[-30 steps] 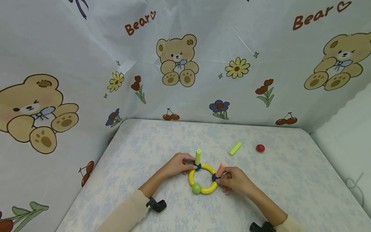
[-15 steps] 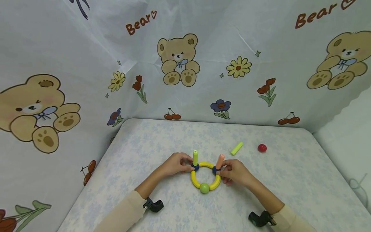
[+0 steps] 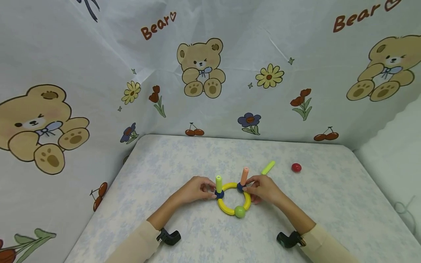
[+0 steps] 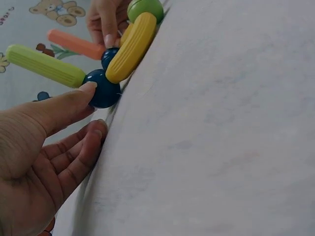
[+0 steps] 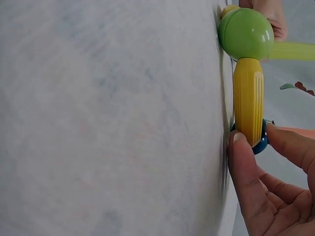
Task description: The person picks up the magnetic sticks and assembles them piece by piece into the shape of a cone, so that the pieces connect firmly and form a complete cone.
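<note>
A ring of curved yellow pieces (image 3: 225, 209) lies on the table, joined by two dark blue balls and a green ball (image 3: 240, 212) at its near side. A yellow-green stick (image 3: 219, 183) stands up from the left blue ball (image 4: 102, 89), an orange stick (image 3: 244, 176) from the right one (image 3: 241, 187). My left hand (image 3: 196, 190) pinches the left blue ball with thumb and fingers. The right blue ball is pinched by my right hand (image 3: 265, 189); in the right wrist view, thumb and finger of that hand (image 5: 275, 182) close around it, partly behind a yellow piece (image 5: 248, 101).
Behind my right hand lies a loose yellow-green stick (image 3: 268, 167), with a red ball (image 3: 296, 167) to its right. The pale patterned table (image 3: 184, 153) ends at a hanging cloth printed with bears. A thin cable is at the far right.
The ring has turned on the table: its green ball moved right, the orange stick moved away and left, and the left blue ball came slightly nearer. Both hands moved with it, still holding.
</note>
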Tool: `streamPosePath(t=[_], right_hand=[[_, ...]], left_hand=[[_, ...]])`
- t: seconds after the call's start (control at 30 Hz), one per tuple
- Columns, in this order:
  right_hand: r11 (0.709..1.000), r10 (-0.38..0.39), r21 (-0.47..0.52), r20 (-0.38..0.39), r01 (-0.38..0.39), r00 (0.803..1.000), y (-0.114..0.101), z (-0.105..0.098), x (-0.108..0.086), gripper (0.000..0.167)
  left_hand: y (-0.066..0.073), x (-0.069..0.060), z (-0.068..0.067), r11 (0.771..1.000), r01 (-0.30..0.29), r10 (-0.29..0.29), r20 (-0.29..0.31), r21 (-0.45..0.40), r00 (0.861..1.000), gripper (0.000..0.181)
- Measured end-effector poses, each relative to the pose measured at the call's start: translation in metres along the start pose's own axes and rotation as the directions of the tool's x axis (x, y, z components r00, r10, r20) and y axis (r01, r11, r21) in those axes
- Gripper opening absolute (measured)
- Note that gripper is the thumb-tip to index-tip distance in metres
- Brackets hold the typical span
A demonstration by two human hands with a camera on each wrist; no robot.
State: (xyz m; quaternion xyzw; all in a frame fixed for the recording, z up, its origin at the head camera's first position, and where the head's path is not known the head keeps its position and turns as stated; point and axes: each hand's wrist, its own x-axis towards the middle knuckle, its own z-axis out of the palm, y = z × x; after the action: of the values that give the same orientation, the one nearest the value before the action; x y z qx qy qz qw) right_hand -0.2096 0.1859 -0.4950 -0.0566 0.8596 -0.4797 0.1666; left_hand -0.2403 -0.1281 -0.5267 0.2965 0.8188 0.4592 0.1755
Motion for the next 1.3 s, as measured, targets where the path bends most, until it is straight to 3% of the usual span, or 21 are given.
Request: streamPosePath(t=[0.2,0.33,0.57,0.73,0.93,1.1,1.3], right_hand=[[0.998,0.001,0.061,0.043,-0.003,0.999,0.003,0.000,-0.014,0.032],[0.997,-0.005,0.075,0.068,0.000,0.998,0.003,0.003,-0.021,0.029],[0.998,0.053,0.022,0.087,-0.055,0.995,-0.002,0.011,-0.020,0.022],[0.997,0.080,0.002,0.105,-0.081,0.991,-0.003,0.013,-0.018,0.022],[0.997,0.074,0.007,0.101,-0.075,0.992,-0.003,0.009,-0.012,0.023],[0.998,0.056,0.006,0.081,-0.057,0.995,-0.001,0.004,-0.005,0.022],[0.998,0.060,-0.026,0.020,-0.059,0.998,0.001,0.003,0.002,0.017]], left_hand=[[0.001,0.008,-0.018,0.996,0.070,-0.068,0.027,-0.064,0.997,0.022],[0.003,0.024,-0.019,0.992,0.101,-0.099,0.041,-0.069,0.994,0.020],[0.004,0.055,-0.009,0.998,0.057,-0.058,0.089,0.017,0.994,0.024],[0.004,0.067,-0.006,0.996,0.039,-0.049,0.125,0.080,0.991,0.027],[0.008,0.064,-0.005,0.996,0.064,-0.071,0.133,0.055,0.989,0.024],[0.012,0.053,-0.002,0.995,0.097,-0.098,0.120,0.019,0.988,0.022],[0.012,0.041,0.003,0.996,0.086,-0.088,0.081,0.026,0.993,0.020]])
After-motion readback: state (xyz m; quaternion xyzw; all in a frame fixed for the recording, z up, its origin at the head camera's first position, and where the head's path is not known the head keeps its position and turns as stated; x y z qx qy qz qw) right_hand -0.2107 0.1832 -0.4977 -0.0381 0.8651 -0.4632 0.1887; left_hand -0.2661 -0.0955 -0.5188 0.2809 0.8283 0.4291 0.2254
